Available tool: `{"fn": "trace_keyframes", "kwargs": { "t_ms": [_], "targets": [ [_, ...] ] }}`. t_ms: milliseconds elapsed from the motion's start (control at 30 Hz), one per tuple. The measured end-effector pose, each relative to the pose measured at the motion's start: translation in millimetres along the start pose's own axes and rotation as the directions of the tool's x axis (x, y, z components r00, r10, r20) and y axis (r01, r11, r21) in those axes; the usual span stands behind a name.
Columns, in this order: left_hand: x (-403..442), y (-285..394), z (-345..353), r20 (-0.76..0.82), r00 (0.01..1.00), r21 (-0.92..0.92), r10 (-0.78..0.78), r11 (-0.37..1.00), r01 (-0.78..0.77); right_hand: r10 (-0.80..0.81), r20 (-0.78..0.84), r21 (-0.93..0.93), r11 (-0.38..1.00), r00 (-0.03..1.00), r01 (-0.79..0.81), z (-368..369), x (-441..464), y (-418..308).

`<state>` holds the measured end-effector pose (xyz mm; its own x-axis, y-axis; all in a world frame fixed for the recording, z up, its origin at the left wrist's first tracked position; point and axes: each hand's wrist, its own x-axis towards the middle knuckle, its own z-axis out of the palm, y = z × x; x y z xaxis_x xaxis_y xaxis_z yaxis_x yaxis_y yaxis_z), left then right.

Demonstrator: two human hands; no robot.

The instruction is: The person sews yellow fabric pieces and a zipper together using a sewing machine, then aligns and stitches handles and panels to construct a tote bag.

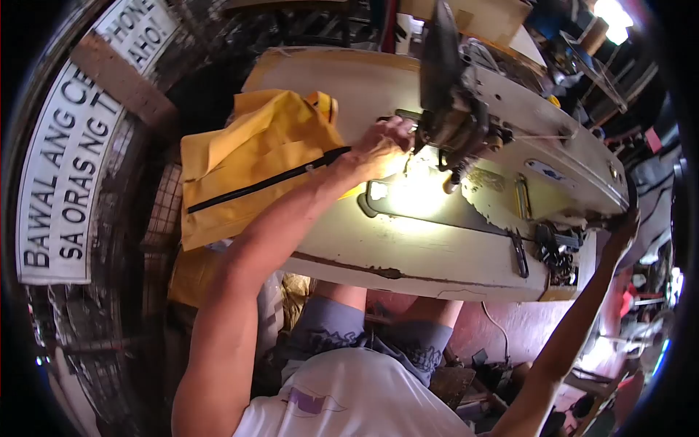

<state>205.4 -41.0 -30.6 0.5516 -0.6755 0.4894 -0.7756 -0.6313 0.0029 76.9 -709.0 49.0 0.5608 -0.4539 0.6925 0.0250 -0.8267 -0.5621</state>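
My left hand (386, 146) is at the sewing machine's head (455, 120), beside the lit needle area. Its fingers are bent and closed; what they pinch, if anything, is hidden. Beneath and left of that wrist lies yellow fabric (269, 149) with a black zipper or band (266, 180) running across it, its far end passing under the wrist. My right arm stretches out to the machine's right end, where my right hand (626, 224) is wrapped on the rim of the dark handwheel (632, 191).
On the worn white sewing table (342, 251) lie small scissors or snips (518, 253), a yellow cutter (523, 197) and a dark bobbin-winder-like mechanism (557, 247). A lettered sign (65, 182) stands at the left. Cardboard (484, 18) sits behind the machine.
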Motion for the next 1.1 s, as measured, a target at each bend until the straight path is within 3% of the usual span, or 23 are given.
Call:
{"fn": "trace_keyframes", "kwargs": {
  "t_ms": [33, 100, 200, 233, 267, 300, 333, 433, 467, 533, 600, 667, 767, 867, 933, 967, 1067, 1100],
  "targets": [
    [-2, -2, 11, -0.044, 0.999, 0.052, 0.02, 0.998, -0.017, 0.079, -0.003, 0.108, 0.991, 0.997, -0.078, 8, -13, -15],
    [2, 0, 0, -0.042, 0.998, -0.034, 0.039, 0.999, -0.041, 0.192, -0.088, 0.305, 0.939, 0.978, -0.157, 23, -38, -37],
    [1, 1, -1, 0.009, 1.0, -0.023, -0.005, 1.0, 0.005, 0.087, -0.103, 0.041, 0.996, 0.991, -0.083, 19, -30, -19],
    [1, 1, 0, -0.012, 1.0, -0.024, -0.016, 1.0, 0.016, -0.073, 0.008, -0.044, 0.996, 0.997, 0.073, 7, -6, 44],
    [2, -2, 5, -0.033, 0.999, -0.023, -0.03, 0.999, 0.029, -0.317, 0.118, -0.268, 0.902, 0.941, 0.338, -2, 39, 108],
    [3, -4, 10, -0.056, 0.997, -0.025, -0.044, 0.999, 0.043, -0.538, 0.219, -0.438, 0.691, 0.814, 0.575, -11, 81, 164],
    [8, -8, 16, 0.027, 0.991, -0.071, -0.132, 0.989, 0.133, -0.321, 0.343, -0.327, 0.84, 0.883, 0.432, -7, 102, 122],
    [20, -27, 26, 0.06, 0.981, 0.014, -0.185, 0.983, 0.184, -0.318, 0.653, -0.364, 0.664, 0.687, 0.653, -7, 149, 82],
    [23, -35, 35, -0.019, 0.978, 0.096, -0.209, 0.973, 0.21, -0.294, 0.741, -0.352, 0.596, 0.604, 0.722, -1, 154, 75],
    [35, -47, 36, 0.034, 0.956, 0.118, -0.293, 0.951, 0.287, -0.342, 0.674, -0.295, 0.688, 0.655, 0.662, 9, 153, 87],
    [44, -54, 39, 0.086, 0.922, 0.114, -0.378, 0.923, 0.368, -0.395, 0.72, -0.428, 0.393, 0.57, 0.814, 0, 157, 107],
    [54, -55, 39, 0.169, 0.887, 0.127, -0.43, 0.902, 0.413, -0.413, 0.439, -0.248, 0.798, 0.798, 0.549, -5, 98, 78],
    [55, -51, 39, 0.174, 0.86, 0.185, -0.48, 0.874, 0.45, -0.522, 0.219, -0.62, 0.578, 0.825, 0.53, -1, 56, 87],
    [55, -50, 39, 0.149, 0.843, 0.173, -0.517, 0.853, 0.492, -0.541, 0.236, -0.713, 0.467, 0.807, 0.522, 0, 58, 86],
    [53, -50, 29, 0.132, 0.821, 0.052, -0.555, 0.831, 0.553, -0.304, 0.147, -0.439, 0.833, 0.941, 0.337, 3, 58, 66],
    [50, -47, 24, 0.131, 0.808, -0.013, -0.575, 0.814, 0.581, -0.165, 0.123, -0.272, 0.943, 0.979, 0.193, 3, 57, 57],
    [13, -25, -16, -0.075, 0.862, -0.154, -0.502, 0.86, 0.487, -0.414, 0.053, -0.691, 0.642, 0.909, 0.333, -15, -29, -96],
    [-9, -12, -46, -0.012, 0.889, -0.155, -0.457, 0.879, 0.45, -0.424, 0.08, -0.614, 0.692, 0.902, 0.38, -6, -75, -130]
  ]
}}
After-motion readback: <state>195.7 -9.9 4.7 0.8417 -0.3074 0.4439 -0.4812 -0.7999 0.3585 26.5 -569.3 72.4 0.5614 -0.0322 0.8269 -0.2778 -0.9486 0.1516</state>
